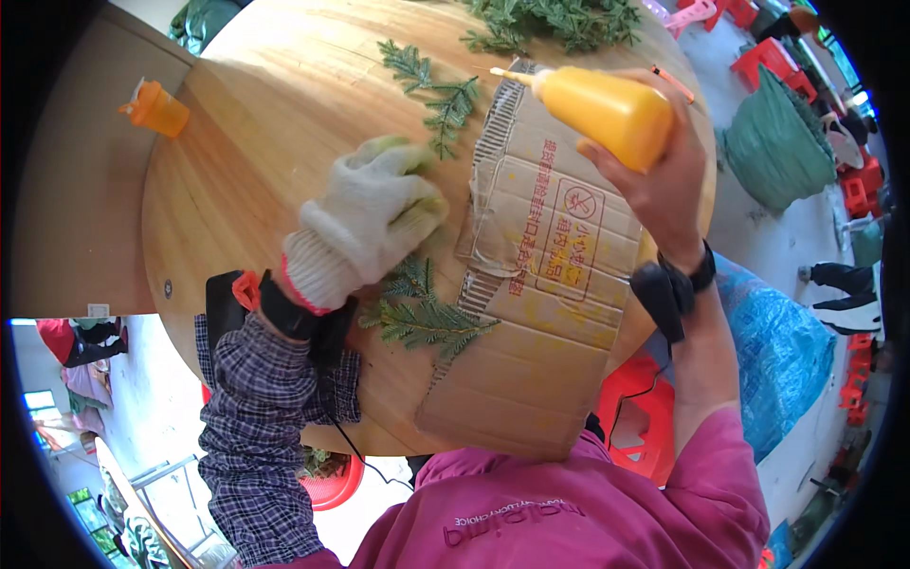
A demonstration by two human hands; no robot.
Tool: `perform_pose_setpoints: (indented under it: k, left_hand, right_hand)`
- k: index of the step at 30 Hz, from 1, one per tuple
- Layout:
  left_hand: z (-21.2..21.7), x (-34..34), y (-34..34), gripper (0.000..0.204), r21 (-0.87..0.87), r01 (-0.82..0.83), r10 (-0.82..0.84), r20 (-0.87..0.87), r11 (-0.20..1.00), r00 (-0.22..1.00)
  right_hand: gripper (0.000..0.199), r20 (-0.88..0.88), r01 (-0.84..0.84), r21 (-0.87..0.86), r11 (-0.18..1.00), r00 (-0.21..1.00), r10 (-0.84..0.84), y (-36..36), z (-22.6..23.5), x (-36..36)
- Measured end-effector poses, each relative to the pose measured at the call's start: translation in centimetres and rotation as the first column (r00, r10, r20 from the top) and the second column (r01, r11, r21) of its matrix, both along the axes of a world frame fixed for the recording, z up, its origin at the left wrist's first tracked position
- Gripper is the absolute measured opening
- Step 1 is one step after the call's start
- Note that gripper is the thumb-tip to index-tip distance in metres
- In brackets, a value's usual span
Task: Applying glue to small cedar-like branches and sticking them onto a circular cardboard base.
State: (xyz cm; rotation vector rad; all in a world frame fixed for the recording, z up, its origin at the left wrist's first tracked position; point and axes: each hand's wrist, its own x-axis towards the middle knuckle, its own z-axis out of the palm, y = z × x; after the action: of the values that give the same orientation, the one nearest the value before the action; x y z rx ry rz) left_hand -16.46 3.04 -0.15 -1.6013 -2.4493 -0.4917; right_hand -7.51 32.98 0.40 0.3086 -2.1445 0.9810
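A round wooden table (284,123) fills most of the view, with pale floor showing past its near and right edges. At the near edge a flattened cardboard sheet (531,313) lies on the table, running from the near rim up toward the far right side. On the floor below the near edge stand a red stool (635,417) and a red basin (332,479); a blue bag (777,351) lies by the right edge. A green sprig (422,318) lies at the cardboard's left border, partly on the wood. The left hand (365,218), in a white knit glove, presses down flat on this sprig with fingers together. A second sprig (436,90) lies farther in, toward the far edge, and a heap of greenery (559,19) sits at the far rim. The bare right hand (654,180) is closed around a yellow squeeze bottle (597,109), held tilted over the cardboard's far end, nozzle pointing left. An orange bottle (156,109) stands just beyond the table's far left edge.
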Motion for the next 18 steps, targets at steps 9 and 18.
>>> perform_pose_setpoints:
  k: [9, 18]
  left_hand:
    - [0.1, -0.5, 1.4, 0.034, 0.045, -0.402, 0.404, -0.081, 0.915, 0.911]
    - [-0.9, -3.0, 1.4, 0.041, -0.182, -0.486, 0.472, -0.118, 0.854, 0.874]
  right_hand:
    - [0.064, 0.115, -0.099, 0.092, 0.991, 0.990, 0.088, 0.5, -1.4, -5.1]
    - [0.068, 0.185, -0.176, 0.100, 0.979, 0.970, 0.156, 0.2, 0.6, -0.3]
